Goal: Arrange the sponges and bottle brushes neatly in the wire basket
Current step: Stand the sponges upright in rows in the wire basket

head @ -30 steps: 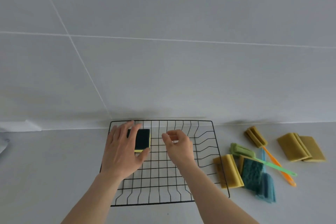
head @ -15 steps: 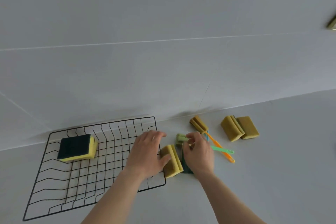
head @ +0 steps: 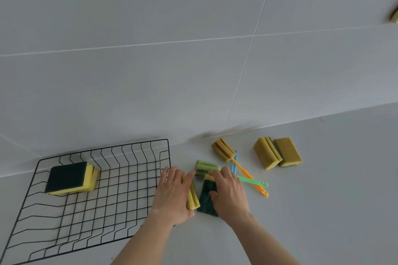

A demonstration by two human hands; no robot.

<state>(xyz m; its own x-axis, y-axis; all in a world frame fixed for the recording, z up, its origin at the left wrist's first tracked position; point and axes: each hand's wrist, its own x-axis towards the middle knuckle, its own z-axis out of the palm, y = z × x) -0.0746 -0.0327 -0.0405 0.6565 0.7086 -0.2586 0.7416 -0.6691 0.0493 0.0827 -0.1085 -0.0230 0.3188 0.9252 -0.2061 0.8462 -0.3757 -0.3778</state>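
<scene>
grey counter | left hand grasps yellow sponge | right hand grips green-faced sponge (beside basket)

black wire basket: black grid
stacked rectangular foam sponges, far left in basket: dark green top, yellow sides
foam-headed plastic bottle brushes, right: orange handle, green handle, blue handle
pair of foam sponges, far right: mustard yellow
smooth countertop: pale grey

grey counter | wire basket | sponges | bottle brushes

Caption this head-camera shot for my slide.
Both hands gather sponges beside a wire basket holding one sponge stack.
</scene>
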